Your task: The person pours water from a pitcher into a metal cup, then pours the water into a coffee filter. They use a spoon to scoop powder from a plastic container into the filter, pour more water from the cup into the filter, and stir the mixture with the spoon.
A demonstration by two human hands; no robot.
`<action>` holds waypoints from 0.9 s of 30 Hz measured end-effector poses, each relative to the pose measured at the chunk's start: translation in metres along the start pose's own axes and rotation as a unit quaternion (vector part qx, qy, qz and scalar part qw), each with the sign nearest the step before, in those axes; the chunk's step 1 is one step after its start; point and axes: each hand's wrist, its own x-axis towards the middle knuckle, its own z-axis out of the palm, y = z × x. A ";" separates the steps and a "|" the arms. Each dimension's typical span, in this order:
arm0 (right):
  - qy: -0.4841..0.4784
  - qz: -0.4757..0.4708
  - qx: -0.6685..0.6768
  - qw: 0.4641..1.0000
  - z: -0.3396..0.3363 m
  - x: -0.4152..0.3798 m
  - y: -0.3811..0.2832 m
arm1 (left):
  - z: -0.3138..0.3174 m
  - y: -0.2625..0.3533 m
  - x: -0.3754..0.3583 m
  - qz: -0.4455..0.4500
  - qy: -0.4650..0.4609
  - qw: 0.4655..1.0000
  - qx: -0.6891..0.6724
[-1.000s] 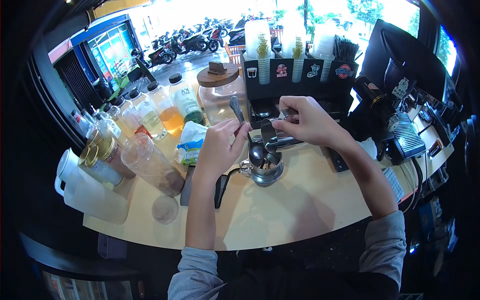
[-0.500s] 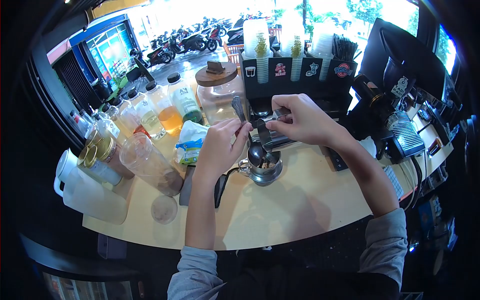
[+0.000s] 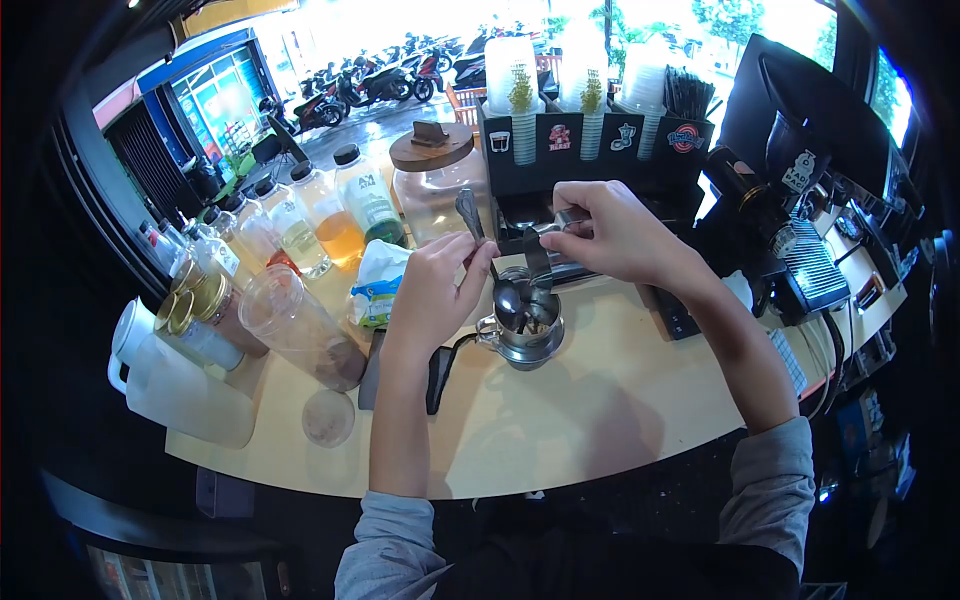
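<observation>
While left hand holds spoon (tilted), right hand tips pitcher.

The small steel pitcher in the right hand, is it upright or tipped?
Tipped. The small steel pitcher leans spout-down over the round metal filter cup, gripped by the right hand. The left hand holds a metal spoon there.

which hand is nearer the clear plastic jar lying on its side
Left. The left hand, holding a metal spoon, is just right of the clear plastic jar; the right hand, gripping a small steel pitcher, sits farther right.
</observation>
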 end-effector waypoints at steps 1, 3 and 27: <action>0.000 0.000 0.000 1.000 0.001 0.000 0.003 | 0.000 -0.001 0.000 0.005 0.004 1.000 -0.003; 0.039 -0.016 0.022 0.999 0.004 0.000 0.012 | -0.001 0.000 0.000 0.011 0.008 1.000 -0.007; 0.048 -0.026 0.046 0.997 0.011 -0.003 0.010 | 0.000 -0.001 0.000 0.018 -0.010 1.000 0.017</action>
